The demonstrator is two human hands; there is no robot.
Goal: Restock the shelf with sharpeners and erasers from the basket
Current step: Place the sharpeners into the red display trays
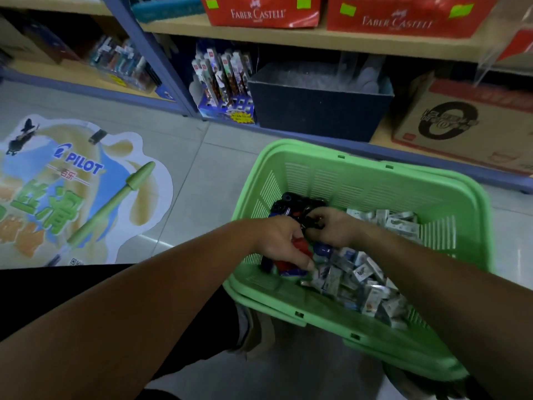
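Observation:
A green plastic basket [360,180] stands on the floor in front of me. Its right side holds several small wrapped erasers [366,278]; its left side holds red, blue and black sharpeners [291,204]. Both my hands are inside the basket. My left hand [281,241] curls its fingers round red and blue sharpeners [300,245]. My right hand [331,228] pinches a small dark sharpener at the pile's middle. The two hands touch each other.
The blue-framed shelf [302,39] rises behind the basket. Its lowest level carries a pen display [223,85], a dark bin [314,111] and a cardboard box [461,128]. Red Faber-Castell boxes [259,10] sit above. A Pilot floor sticker [72,186] lies left.

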